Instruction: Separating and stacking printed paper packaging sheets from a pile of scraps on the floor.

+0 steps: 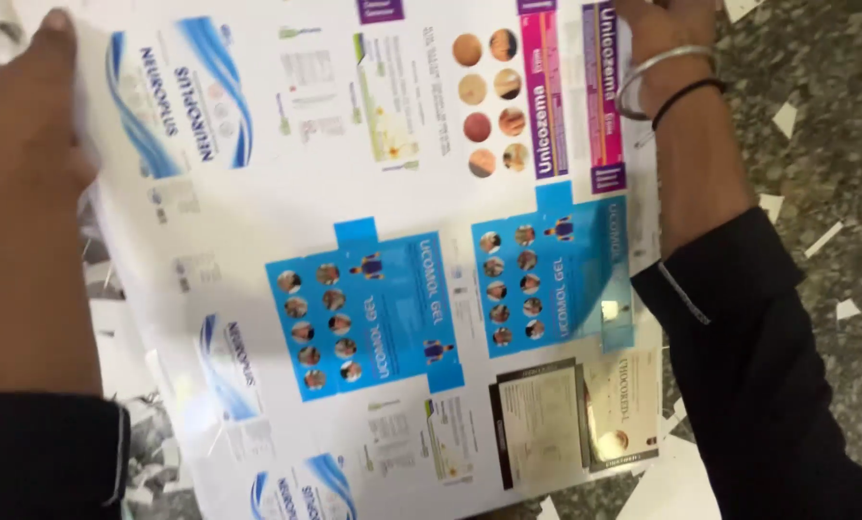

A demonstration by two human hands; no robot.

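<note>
A large glossy white printed sheet (286,207) fills the middle of the head view, covered with flat carton layouts in blue, white, pink and purple. My left hand (26,106) grips its left edge near the top, thumb curled over the sheet. My right hand (667,34) holds the sheet's far right corner; its fingers are partly cut off by the frame's top. A silver bangle and a black band circle my right wrist (671,87). Both forearms wear dark sleeves pushed back.
A speckled grey stone floor (825,173) lies to the right, strewn with small white paper scraps (785,117). More white sheets and offcuts (132,366) lie under the left edge and at the bottom right corner (671,486).
</note>
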